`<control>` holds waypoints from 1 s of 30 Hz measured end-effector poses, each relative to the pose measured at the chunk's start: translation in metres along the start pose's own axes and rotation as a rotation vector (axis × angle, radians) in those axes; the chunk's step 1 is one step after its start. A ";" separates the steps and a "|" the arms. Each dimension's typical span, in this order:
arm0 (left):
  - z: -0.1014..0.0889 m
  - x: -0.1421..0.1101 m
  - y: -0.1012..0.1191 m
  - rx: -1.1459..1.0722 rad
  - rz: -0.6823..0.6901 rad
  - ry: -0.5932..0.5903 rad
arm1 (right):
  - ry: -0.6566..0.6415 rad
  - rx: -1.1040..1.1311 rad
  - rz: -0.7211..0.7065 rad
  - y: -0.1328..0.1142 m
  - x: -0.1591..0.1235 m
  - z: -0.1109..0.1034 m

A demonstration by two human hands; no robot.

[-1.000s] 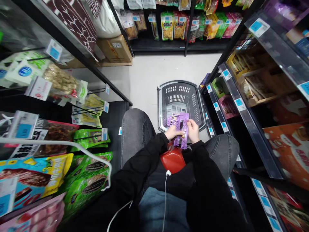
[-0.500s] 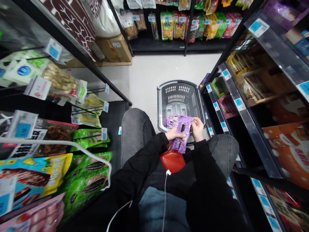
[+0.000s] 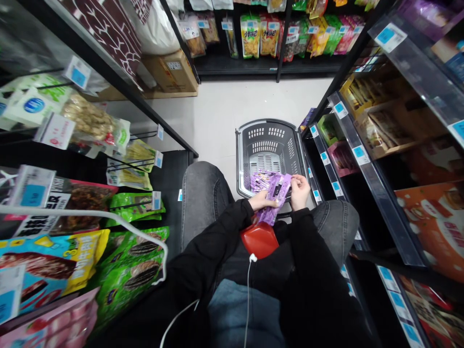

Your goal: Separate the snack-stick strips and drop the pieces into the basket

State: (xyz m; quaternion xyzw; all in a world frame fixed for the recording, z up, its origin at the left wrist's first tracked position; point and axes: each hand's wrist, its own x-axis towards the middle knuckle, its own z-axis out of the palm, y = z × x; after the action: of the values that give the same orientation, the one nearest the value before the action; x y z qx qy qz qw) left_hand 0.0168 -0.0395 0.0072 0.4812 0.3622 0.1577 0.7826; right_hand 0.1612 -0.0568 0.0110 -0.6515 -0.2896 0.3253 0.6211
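My left hand (image 3: 261, 200) is closed round the lower part of some purple snack packets (image 3: 280, 189), held over the near rim of a grey shopping basket (image 3: 268, 126). At their upper right corner, the closed fingers of my right hand (image 3: 300, 191) pinch the edge of a packet. How many packets I hold is unclear, as they overlap. More purple packets (image 3: 259, 180) show inside the basket's near end, just beyond my left hand. Below my hands, a red object (image 3: 259, 240) with a white cable plugged into it rests at my lap.
Shelves with hanging snack bags (image 3: 132, 263) stand close on my left. On the right are shelves with price tags and an orange box (image 3: 431, 227). A cardboard box (image 3: 170, 72) sits beyond the left shelf. More hanging bags (image 3: 250, 36) line the far rack, across the pale floor (image 3: 217, 116).
The held purple packets have tilted, their upper end leaning further right. My right hand has shifted slightly right. My left hand and the basket stay nearly where they were.
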 end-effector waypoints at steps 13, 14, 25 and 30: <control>0.003 -0.002 0.006 -0.162 -0.021 0.131 | -0.452 0.121 0.244 0.007 0.002 -0.010; 0.003 -0.002 0.006 -0.151 -0.011 0.153 | -0.486 0.113 0.247 0.008 0.002 -0.011; -0.008 0.002 0.006 0.129 -0.035 0.172 | -0.233 0.086 0.215 0.007 -0.001 -0.005; -0.008 0.000 0.008 0.267 -0.010 0.144 | -0.072 -0.007 0.125 0.019 0.004 -0.007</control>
State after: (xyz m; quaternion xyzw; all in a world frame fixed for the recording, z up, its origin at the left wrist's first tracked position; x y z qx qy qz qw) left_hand 0.0124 -0.0307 0.0119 0.5666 0.4375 0.1385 0.6844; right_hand 0.1686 -0.0586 -0.0084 -0.6583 -0.2716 0.3857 0.5865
